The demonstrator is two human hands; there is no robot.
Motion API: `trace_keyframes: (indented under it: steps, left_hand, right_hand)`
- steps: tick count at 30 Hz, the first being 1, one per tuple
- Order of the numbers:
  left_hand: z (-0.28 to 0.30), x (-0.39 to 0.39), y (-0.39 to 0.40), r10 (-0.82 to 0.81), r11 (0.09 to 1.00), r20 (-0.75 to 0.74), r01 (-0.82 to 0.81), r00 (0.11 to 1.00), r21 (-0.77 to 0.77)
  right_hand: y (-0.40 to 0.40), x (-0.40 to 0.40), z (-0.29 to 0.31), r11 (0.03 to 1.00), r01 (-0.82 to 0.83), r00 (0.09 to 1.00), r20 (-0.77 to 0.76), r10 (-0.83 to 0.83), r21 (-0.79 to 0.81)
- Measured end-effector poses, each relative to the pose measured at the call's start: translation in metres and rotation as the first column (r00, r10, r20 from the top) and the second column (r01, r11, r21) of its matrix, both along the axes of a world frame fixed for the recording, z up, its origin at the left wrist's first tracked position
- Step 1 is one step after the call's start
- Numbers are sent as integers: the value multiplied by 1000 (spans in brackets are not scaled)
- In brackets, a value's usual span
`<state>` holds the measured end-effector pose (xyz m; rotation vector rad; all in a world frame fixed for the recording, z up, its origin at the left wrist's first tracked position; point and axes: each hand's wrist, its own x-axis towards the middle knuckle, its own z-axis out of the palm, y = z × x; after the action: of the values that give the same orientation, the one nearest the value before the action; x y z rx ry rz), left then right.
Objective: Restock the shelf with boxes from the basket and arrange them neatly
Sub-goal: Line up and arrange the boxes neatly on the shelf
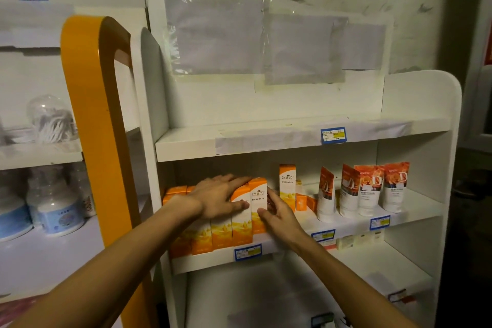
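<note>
Two bare forearms reach up from the near edge to the middle board of the white laminate display shelf (410, 214). The left hand (217, 198) lies flat with straight fingers pressing the tops and fronts of the row of tall orange-and-white cardboard boxes (221, 237). The right hand (279, 214), fingers loosely curled, cups the right side of the end box (258, 194), thumb at its front face. Boxes stand upright, long axis vertical, row running left to right; the end box lies between both hands, so squaring it likely needs a leftward push from the right hand; basket not in view.
</note>
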<state>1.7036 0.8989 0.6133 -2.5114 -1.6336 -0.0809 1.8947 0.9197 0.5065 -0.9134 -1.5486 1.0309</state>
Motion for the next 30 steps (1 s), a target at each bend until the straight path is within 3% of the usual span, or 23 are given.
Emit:
trace_keyframes:
  steps: [3, 5, 7, 11, 14, 20, 25, 30]
  left_hand:
    - [0, -1, -1, -4, 1000, 20, 4, 1000, -5]
    - [0, -1, -2, -15, 1000, 26, 15, 1000, -1]
    - [0, -1, -2, -24, 1000, 29, 24, 999, 3]
    - [0, -2, -3, -30, 1000, 34, 30, 999, 3]
    - [0, -2, -2, -35, 999, 37, 35, 999, 0]
    - [-2, -3, 1, -27, 1000, 27, 26, 999, 7]
    - [-2, -2, 4, -17, 1000, 37, 16, 999, 16]
    - [-3, -1, 4, -21, 1000, 44, 20, 999, 20]
  right_hand:
    - [5, 3, 4, 967, 243, 967, -94, -235, 73]
    - [17, 9, 7, 853, 515, 852, -168, -497, 88]
    - [33, 16, 9, 748, 660, 749, -139, -648, 65]
    - [60, 22, 9, 704, 695, 696, 113, -709, 143]
    - [71, 28, 7, 675, 717, 644, 206, -737, 176]
    - [76, 36, -1, 782, 607, 738, 262, -621, 142]
    - [55, 43, -5, 892, 445, 887, 98, -451, 78]
    - [16, 50, -11, 915, 398, 917, -33, -397, 73]
